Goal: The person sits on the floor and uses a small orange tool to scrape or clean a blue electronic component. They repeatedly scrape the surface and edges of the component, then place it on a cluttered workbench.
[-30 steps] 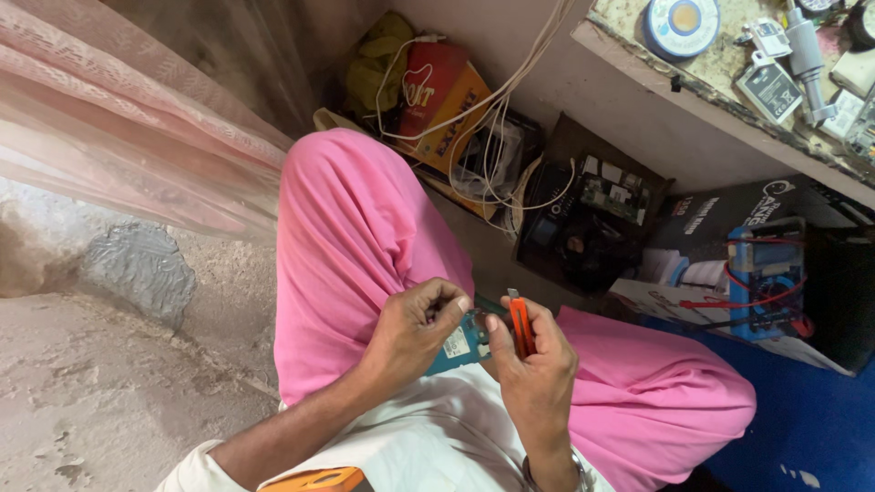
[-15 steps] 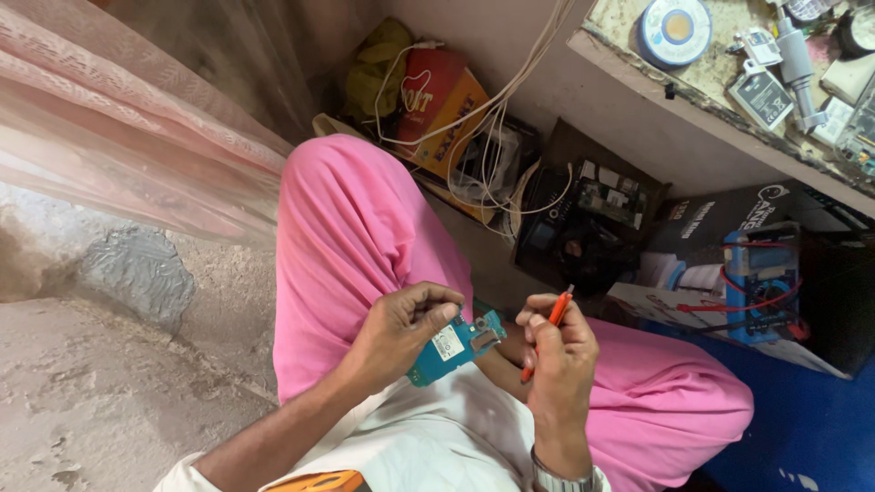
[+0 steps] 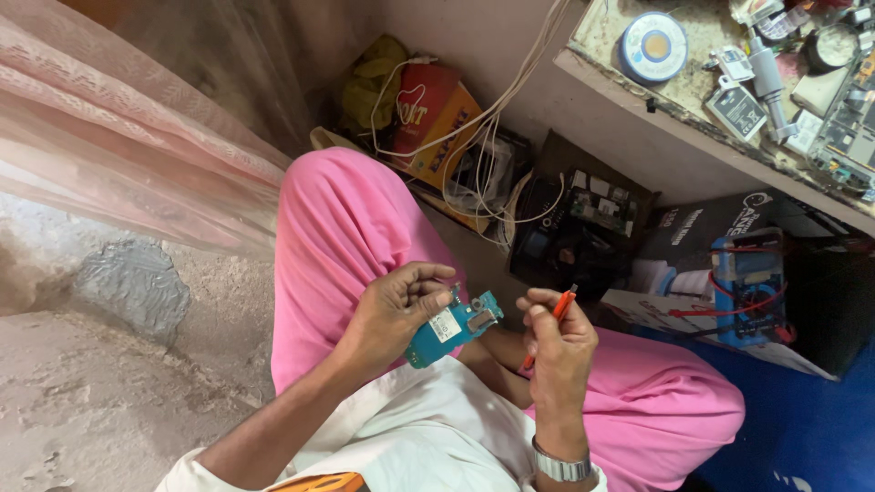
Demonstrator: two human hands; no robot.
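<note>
the left hand (image 3: 394, 314) gripped a small teal circuit board (image 3: 453, 326), fingers curled over its upper edge and thumb underneath, so the board stuck out to the right of the hand, tilted, above the pink trouser leg (image 3: 346, 237). the right hand (image 3: 558, 342) sat just right of the circuit board, apart from it, with thumb and fingers pressed together around a thin orange-handled tool (image 3: 558, 310) whose tip pointed up and away from the board. a metal watch (image 3: 562, 468) ringed that wrist. beyond the circuit board, against the wall, lay a red and orange box (image 3: 436, 123) under white cables (image 3: 492, 118). far right of the board a blue multimeter (image 3: 750, 287) with red leads rested on a cardboard box (image 3: 697, 228), below a cluttered shelf (image 3: 638, 100) carrying a round solder spool (image 3: 653, 46).
</note>
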